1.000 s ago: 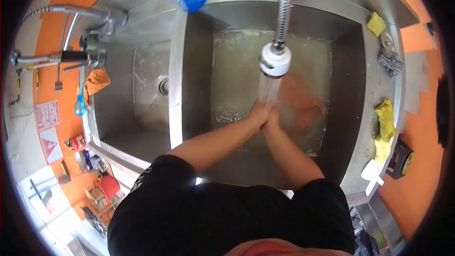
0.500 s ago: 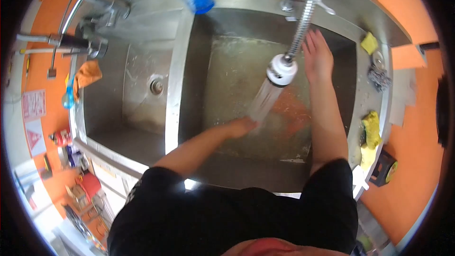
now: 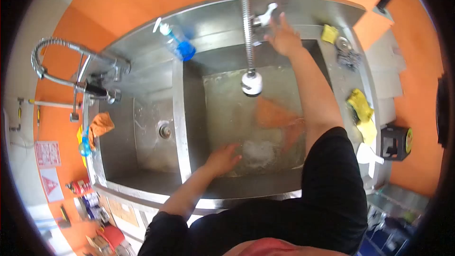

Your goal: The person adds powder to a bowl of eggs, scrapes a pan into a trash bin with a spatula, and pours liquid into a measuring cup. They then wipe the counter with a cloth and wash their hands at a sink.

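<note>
My right hand (image 3: 285,39) is raised at the back of the large sink, just beside the white tap lever (image 3: 269,14). Its fingers are spread; contact with the lever is hard to make out. Over the front left of the large sink (image 3: 195,114), my left hand (image 3: 222,160) is open and holds nothing. Between the hands hangs a white spray head (image 3: 251,84) on a coiled metal hose (image 3: 246,28). No stream shows below it. A pale foamy patch (image 3: 260,152) lies in the cloudy water, near an orange shape (image 3: 275,112).
A pump bottle of blue liquid (image 3: 182,48) stands on the back ledge. The smaller sink (image 3: 159,159) has a drain and an orange cloth (image 3: 101,124) on its left edge. Yellow cloths (image 3: 362,109), a yellow sponge (image 3: 330,33) and a scourer (image 3: 348,60) lie along the right ledge.
My right hand has moved up and back to the tap lever. The stream from the spray head has gone, and my left hand has drawn away from below it. The view has shifted.
</note>
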Motion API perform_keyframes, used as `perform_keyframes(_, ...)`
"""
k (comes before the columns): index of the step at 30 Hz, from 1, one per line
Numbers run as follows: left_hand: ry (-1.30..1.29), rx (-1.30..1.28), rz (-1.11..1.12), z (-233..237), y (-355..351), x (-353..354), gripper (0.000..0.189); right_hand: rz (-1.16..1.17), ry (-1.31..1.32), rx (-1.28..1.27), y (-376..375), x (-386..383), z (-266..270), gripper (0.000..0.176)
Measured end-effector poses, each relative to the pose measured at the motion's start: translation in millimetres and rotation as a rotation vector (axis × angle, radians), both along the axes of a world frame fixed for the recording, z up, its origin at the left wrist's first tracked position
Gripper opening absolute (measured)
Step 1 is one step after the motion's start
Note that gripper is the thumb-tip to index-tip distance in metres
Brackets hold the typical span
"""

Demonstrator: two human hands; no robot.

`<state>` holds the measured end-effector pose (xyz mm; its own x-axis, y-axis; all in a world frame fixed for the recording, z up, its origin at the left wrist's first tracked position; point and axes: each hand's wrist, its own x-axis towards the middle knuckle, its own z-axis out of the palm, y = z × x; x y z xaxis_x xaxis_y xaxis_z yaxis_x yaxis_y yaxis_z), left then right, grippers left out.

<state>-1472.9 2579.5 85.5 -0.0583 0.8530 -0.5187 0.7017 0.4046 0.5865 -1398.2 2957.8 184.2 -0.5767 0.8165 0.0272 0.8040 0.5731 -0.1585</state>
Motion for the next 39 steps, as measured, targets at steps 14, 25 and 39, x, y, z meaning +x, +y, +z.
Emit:
perform_keyframes(14, -0.428, 0.165, -0.166, 118.8, -4.6, 79.3, 0.026, 0.401, 0.289, -0.394, -380.4, 183.2, 64.8, 0.032)
perform_keyframes(25, -0.267, 0.414, -0.888, 201.2, -53.4, 242.9, 0.047, 0.064, 0.309, 0.442, -608.4, 349.8, 137.6, 0.094)
perform_keyframes(39, 0.258, 1.363, -2.191, 181.4, -346.3, 778.5, 0.034, -0.304, 0.325, 0.526, -777.3, 621.2, 138.2, 0.061)
